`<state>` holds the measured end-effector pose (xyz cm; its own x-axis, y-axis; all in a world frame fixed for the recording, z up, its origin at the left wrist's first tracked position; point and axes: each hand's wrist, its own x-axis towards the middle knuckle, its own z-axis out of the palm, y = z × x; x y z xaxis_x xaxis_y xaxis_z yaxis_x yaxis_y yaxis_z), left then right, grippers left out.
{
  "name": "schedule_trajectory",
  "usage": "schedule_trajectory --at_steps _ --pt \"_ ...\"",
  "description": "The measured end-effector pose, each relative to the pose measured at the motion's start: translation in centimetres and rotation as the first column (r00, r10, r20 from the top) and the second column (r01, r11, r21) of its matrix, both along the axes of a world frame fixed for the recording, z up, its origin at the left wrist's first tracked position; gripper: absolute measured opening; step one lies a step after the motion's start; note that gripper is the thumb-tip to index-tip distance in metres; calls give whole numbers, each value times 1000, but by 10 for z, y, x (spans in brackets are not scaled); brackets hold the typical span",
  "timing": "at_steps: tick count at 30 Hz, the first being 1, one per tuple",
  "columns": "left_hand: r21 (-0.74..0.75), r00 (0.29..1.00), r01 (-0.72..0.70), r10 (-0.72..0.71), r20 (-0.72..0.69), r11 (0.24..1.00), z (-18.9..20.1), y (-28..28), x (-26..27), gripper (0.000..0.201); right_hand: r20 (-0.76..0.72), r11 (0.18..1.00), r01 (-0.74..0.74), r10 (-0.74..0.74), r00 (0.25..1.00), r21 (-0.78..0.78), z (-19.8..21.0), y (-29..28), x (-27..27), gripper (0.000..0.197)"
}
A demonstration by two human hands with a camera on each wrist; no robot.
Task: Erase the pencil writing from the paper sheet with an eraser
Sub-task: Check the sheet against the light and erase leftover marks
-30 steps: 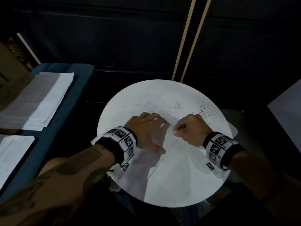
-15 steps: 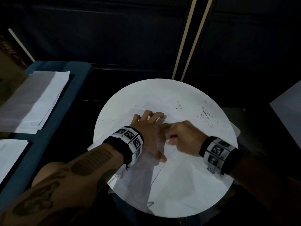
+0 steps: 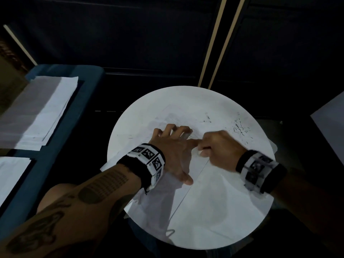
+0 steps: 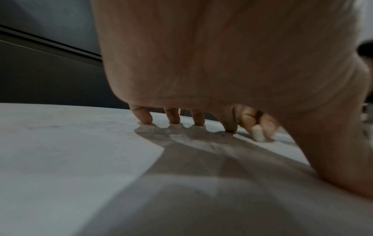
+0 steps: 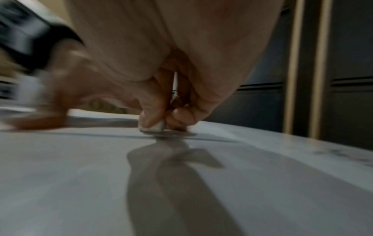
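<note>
The right hand, pinching the eraser in a narrow grip, has slid back from the left hand, whose spread fingers pin the paper sheet on the round surface; rubbing continues.

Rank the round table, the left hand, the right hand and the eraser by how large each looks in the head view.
1. round table, by far the largest.
2. left hand and right hand: they look much alike, so no ranking between them.
3. eraser, only a small pale tip showing at the right hand's fingers.
</note>
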<state>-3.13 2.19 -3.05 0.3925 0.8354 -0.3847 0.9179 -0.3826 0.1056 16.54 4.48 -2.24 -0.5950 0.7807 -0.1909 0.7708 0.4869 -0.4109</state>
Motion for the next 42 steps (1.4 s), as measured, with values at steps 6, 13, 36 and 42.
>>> schedule_trajectory --at_steps 6,13,36,42 --pt "-12 1000 3 -3 -8 1000 4 -2 2 113 2 999 12 -12 1000 36 -8 0 -5 12" --pt "-12 1000 -2 2 -21 1000 5 -2 3 114 43 995 -7 3 999 100 -11 -4 -10 13" --pt "-93 995 -33 42 96 995 12 -4 -9 107 -113 985 169 -163 980 38 -6 8 28 5" --pt "-19 998 -32 33 56 999 5 0 0 114 29 999 25 -26 999 22 -3 16 10 12"
